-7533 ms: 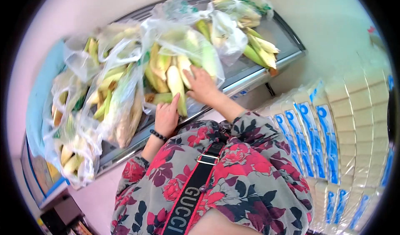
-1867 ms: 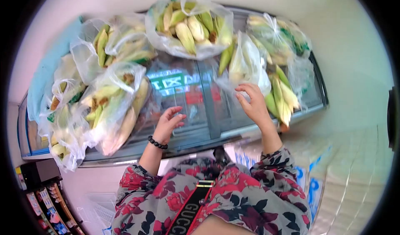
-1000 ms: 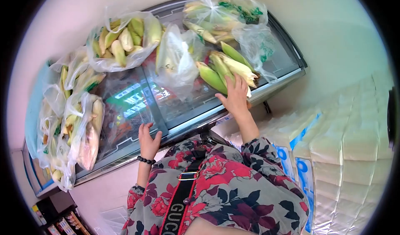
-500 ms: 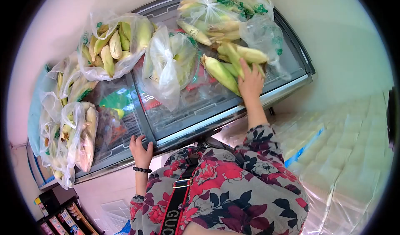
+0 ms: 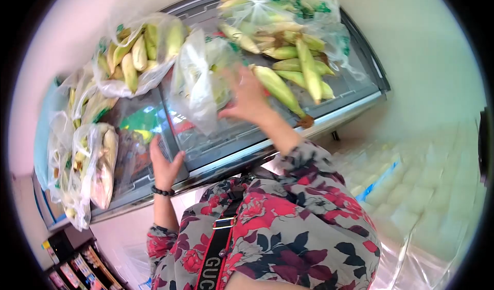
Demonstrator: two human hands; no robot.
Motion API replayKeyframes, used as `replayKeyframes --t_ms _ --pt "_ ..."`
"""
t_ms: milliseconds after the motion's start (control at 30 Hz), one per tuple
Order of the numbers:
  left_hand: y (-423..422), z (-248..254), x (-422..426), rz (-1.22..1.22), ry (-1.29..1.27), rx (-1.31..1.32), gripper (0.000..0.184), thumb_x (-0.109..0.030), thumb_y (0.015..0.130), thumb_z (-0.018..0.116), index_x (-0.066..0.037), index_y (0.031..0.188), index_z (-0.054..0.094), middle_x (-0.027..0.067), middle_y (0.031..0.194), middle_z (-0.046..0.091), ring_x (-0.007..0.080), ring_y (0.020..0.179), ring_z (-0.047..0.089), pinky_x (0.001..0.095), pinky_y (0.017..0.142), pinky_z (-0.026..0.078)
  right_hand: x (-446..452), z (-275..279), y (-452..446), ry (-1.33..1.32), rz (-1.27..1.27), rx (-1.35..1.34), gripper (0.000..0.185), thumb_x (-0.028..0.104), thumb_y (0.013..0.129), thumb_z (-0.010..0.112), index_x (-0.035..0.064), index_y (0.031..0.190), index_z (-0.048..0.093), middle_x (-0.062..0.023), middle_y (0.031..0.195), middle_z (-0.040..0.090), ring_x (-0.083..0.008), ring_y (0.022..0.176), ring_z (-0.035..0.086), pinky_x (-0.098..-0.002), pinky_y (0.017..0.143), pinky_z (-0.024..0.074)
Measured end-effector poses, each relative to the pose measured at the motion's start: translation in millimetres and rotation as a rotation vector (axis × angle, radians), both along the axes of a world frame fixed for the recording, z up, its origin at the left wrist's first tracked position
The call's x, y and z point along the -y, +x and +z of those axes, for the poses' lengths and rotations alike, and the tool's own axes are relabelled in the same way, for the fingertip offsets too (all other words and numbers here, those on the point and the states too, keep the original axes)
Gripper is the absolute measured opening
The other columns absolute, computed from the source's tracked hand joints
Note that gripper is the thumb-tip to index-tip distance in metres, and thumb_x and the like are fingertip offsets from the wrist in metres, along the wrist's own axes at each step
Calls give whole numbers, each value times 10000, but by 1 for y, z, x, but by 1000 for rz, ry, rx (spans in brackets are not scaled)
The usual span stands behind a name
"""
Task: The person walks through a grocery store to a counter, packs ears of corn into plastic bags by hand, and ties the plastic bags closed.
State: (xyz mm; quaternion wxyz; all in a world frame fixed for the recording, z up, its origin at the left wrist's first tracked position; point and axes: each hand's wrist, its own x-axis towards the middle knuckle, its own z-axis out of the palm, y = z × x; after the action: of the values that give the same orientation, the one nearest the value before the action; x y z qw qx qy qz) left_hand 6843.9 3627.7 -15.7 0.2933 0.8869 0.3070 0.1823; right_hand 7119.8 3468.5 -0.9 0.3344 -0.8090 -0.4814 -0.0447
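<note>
My right hand (image 5: 251, 98) hangs beside the knotted plastic bag of corn (image 5: 198, 82) in the middle of the glass-topped chest freezer (image 5: 226, 141). Its thumb and fingers are spread, slightly blurred; whether they touch the bag I cannot tell. To its right lies a loose ear of corn (image 5: 278, 90) in green husk, with more loose ears (image 5: 309, 69) crossed over each other. My left hand (image 5: 165, 165), wearing a dark bead bracelet, is open near the freezer's front edge by the centre divider, holding nothing.
An open bag of corn (image 5: 139, 58) stands at the back left, and more bagged corn (image 5: 82, 171) fills the left end. Another knotted bag (image 5: 257, 12) sits at the back right. Plastic-wrapped packs (image 5: 411, 187) are stacked at right; a small shelf (image 5: 77, 269) stands lower left.
My right hand has left the loose ears and moved left to the middle bag. One ear now lies lengthwise across the others. My left hand has lifted and shifted slightly left.
</note>
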Motion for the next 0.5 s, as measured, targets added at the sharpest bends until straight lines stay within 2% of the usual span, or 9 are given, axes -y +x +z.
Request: replayKeyframes --t_ms 67,133,167,233,300,367,400,433,500 --pt "39 12 -25 -89 55 68 836 -223 692 756 31 1345 301 219 1316 391 345 1245 357 400 1048 285 -31 -18 -10 -11 78 247 709 404 619 759 114 1219 514 -148 1273 476 -385 1195 409 -469 1015 304" --pt "74 7 -50 -140 79 121 857 -234 685 762 29 1353 294 218 1331 376 344 1251 352 400 1054 278 -53 -52 -3 -60 258 141 298 326 724 666 104 922 649 -142 1098 611 -335 1067 531 -502 923 353" --pt "91 6 -60 -165 98 150 867 -239 682 765 28 1357 291 218 1339 368 344 1254 349 400 1057 274 -49 -53 -1 -22 233 6 231 302 751 634 93 850 636 -137 997 624 -336 961 552 -491 858 383" --pt "120 0 -66 -195 64 142 884 -252 680 770 18 1367 283 216 1349 358 345 1255 348 399 1058 275 -33 -50 -7 52 198 -264 212 254 805 572 72 706 612 -128 794 650 -339 749 595 -470 727 441" --pt "139 -5 -59 -242 29 129 925 -304 668 783 2 1378 275 227 1360 343 352 1260 341 415 1062 270 11 -40 4 128 -37 -408 232 252 818 572 39 731 603 -186 671 589 -380 593 560 -424 576 450" --pt "157 -15 -37 -432 -41 35 969 -360 646 793 -17 1386 270 252 1360 331 383 1267 325 448 1062 266 54 -37 19 127 -31 -547 258 241 836 558 14 716 584 -220 658 550 -386 588 556 -413 537 423" --pt "159 -42 -24 -440 51 -36 973 -410 635 789 -61 1391 285 284 1352 326 435 1263 308 478 1065 255 70 -31 22 96 -60 -546 264 238 835 558 7 708 580 -228 658 539 -380 579 548 -407 534 417" --pt "161 -33 0 -462 58 -111 942 -450 642 773 -114 1392 312 304 1360 310 476 1273 274 495 1064 255 83 -23 25 63 -88 -546 271 235 834 558 0 700 576 -236 658 529 -375 569 540 -402 531 411" --pt "161 -12 35 -523 -57 -142 900 -464 656 755 -131 1382 341 314 1364 305 494 1282 252 502 1063 259 102 -6 33 -2 -200 -578 282 240 841 565 -11 712 569 -233 633 513 -295 503 508 -381 521 408"
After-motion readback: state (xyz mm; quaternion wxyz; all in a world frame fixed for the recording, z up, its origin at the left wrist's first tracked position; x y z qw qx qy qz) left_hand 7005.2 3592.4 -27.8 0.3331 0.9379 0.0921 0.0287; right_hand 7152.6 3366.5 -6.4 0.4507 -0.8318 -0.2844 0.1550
